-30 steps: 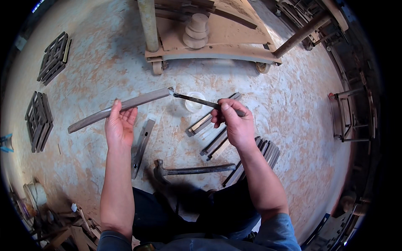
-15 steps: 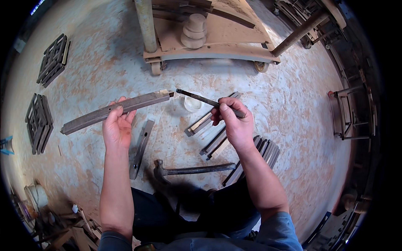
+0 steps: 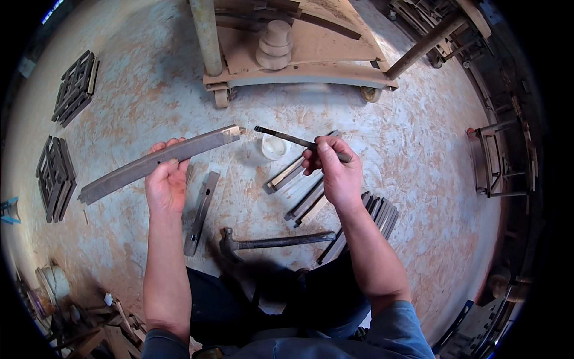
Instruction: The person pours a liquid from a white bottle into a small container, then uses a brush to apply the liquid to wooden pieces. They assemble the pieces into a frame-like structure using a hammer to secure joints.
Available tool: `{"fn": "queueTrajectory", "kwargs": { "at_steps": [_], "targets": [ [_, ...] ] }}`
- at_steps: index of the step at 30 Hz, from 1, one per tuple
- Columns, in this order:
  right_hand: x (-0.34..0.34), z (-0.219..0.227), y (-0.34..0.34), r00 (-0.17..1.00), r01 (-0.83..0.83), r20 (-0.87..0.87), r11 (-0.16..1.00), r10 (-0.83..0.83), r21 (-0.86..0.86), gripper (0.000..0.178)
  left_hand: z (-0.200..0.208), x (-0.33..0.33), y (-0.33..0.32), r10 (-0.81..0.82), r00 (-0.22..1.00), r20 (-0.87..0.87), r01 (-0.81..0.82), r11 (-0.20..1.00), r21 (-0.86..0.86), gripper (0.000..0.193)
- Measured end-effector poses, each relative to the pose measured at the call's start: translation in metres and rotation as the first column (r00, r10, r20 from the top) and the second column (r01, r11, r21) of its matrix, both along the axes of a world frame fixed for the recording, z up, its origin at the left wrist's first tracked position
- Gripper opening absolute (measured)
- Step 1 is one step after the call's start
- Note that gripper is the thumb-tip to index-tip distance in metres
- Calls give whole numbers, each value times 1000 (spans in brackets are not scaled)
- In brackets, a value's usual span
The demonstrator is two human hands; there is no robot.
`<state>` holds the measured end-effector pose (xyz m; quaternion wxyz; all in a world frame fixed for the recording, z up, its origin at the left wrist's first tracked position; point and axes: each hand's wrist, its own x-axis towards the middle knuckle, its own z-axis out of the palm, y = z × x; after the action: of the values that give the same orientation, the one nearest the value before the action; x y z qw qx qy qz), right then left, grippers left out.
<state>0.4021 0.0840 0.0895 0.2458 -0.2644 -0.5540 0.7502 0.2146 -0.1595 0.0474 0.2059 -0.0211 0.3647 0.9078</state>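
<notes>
My left hand (image 3: 167, 179) grips a long dark wooden rail (image 3: 128, 164) near its middle, with the pale tenon end raised toward the right. Between the fingers of my right hand (image 3: 339, 170) is a thin dark stick (image 3: 287, 138), its darker tip pointing left, a short gap from the tenon. Below that tip stands a small round white tub (image 3: 275, 146) with whitish stuff inside. A claw hammer (image 3: 281, 240) lies on the floor before my knees. Beside my left forearm rests a short dark wooden piece (image 3: 202, 212) with holes in it.
Several wooden strips (image 3: 308, 200) and a bundle of dark slats (image 3: 380, 216) lie on the right. Assembled slatted frames (image 3: 56, 178) are stacked at the left. A wheeled wooden cart (image 3: 299, 79) stands ahead. Wood scraps (image 3: 113, 338) pile up at the lower left.
The rail has rolled in my left hand, and its left end has dropped slightly. The stick has shifted a little in my right hand, its tip moving slightly right.
</notes>
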Motion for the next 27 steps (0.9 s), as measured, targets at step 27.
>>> {"fn": "queueTrajectory", "kwargs": {
  "at_steps": [27],
  "targets": [
    [1, 5, 16, 996, 47, 69, 999, -48, 5, 23, -2, -9, -14, -196, 921, -338, 215, 976, 19, 39]
  ]
}}
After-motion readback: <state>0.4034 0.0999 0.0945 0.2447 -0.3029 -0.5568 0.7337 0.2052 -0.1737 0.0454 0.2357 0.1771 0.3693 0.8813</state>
